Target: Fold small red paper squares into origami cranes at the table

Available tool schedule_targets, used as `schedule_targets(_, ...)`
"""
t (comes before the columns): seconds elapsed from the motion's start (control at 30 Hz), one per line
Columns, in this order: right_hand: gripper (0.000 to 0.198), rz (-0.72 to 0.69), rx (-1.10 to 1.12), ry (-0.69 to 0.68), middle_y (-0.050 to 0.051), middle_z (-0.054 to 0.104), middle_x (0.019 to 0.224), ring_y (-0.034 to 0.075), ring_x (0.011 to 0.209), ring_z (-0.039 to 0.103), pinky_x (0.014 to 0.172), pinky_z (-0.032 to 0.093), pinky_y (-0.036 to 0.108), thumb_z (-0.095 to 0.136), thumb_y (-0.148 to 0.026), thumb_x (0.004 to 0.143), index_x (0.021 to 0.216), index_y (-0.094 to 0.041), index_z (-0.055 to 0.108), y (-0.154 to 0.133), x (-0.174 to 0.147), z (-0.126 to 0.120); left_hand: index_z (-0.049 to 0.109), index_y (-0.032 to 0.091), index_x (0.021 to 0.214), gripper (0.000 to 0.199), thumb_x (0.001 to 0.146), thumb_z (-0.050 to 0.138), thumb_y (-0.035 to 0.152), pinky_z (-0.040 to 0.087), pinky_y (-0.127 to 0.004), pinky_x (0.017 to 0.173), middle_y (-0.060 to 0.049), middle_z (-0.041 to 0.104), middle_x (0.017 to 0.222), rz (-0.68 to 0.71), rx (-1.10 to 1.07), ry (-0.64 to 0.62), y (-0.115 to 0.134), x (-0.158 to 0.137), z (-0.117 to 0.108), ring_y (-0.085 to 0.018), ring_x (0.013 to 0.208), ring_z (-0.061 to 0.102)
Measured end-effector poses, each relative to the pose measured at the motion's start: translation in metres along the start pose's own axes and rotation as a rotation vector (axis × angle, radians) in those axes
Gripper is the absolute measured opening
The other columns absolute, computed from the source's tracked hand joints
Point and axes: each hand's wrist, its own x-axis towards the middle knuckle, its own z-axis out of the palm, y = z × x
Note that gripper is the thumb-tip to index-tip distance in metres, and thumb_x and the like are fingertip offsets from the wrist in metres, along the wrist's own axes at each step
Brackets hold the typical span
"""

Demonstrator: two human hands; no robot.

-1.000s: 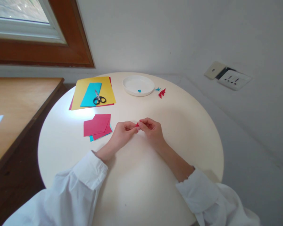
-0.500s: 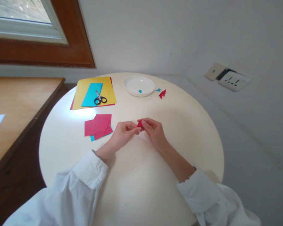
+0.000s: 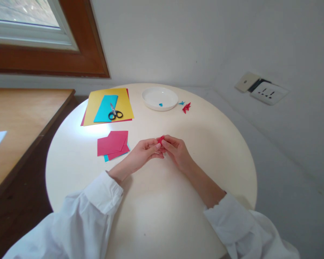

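Observation:
A small folded piece of red paper (image 3: 161,140) is pinched between my two hands above the middle of the round white table (image 3: 151,201). My left hand (image 3: 146,148) grips its left side with thumb and fingers. From the right, my right hand (image 3: 176,146) holds it between thumb and forefinger. Fingers cover much of the paper, so its exact folded shape is hidden. Left of my left hand lie several red paper pieces (image 3: 112,143), partly overlapping, with a blue piece (image 3: 106,158) showing underneath.
Scissors with black handles (image 3: 115,113) rest on blue paper (image 3: 104,109) over a yellow sheet (image 3: 94,100) at the back left. A white dish (image 3: 160,108) holds a small blue piece. Beside it lie a blue paper crane (image 3: 181,103) and red folded paper figures (image 3: 186,107).
My left fingers have shifted their grip, the thumb now higher on the red paper. The paper has turned slightly and shows a pointed edge at its top.

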Motion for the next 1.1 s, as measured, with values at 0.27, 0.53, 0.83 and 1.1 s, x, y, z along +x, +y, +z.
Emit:
schedule_targets(0.27,0.014,-0.026,-0.117,0.102,-0.001,0.062,0.068,0.013,0.068,0.055,0.068,0.044,0.028,0.07,-0.034,0.065,0.066,-0.02,0.067,-0.0017,0.0036,0.0005,0.067,0.014,0.075,0.022,0.074,0.066,0.037,0.047,-0.025,0.068,-0.003,0.064,0.073,0.098,0.266,0.098,-0.0054,0.0022,-0.0061,-0.012,0.069,0.059)
schedule_targets(0.53,0.017,-0.002,-0.096,0.149,0.0,0.066,0.07,0.014,0.07,0.058,0.068,0.046,0.029,0.073,-0.035,0.061,0.068,-0.02,0.07,0.0031,0.0052,-0.0011,0.066,0.013,0.071,0.019,0.071,0.065,0.032,0.044,-0.025,0.06,-0.005,0.066,0.069,0.093,0.439,0.231,0.0011,0.0021,-0.003,-0.015,0.065,0.059)
schedule_targets(0.83,0.02,-0.032,-0.145,0.161,0.001,0.069,0.076,0.014,0.072,0.06,0.069,0.047,0.029,0.072,-0.037,0.063,0.074,-0.02,0.071,0.003,0.0046,-0.0001,0.065,0.014,0.07,0.023,0.071,0.065,0.037,0.047,-0.026,0.064,-0.004,0.065,0.068,0.107,0.319,0.232,-0.0052,0.005,-0.0056,-0.014,0.066,0.059)
schedule_targets(1.1,0.013,-0.072,-0.227,0.207,0.001,0.07,0.076,0.015,0.073,0.062,0.068,0.047,0.029,0.07,-0.031,0.066,0.073,-0.02,0.069,0.0029,0.004,-0.0006,0.065,0.014,0.069,0.023,0.07,0.067,0.037,0.048,-0.026,0.065,-0.003,0.064,0.067,0.1,0.263,0.233,-0.0038,0.0042,-0.0033,-0.013,0.066,0.059)
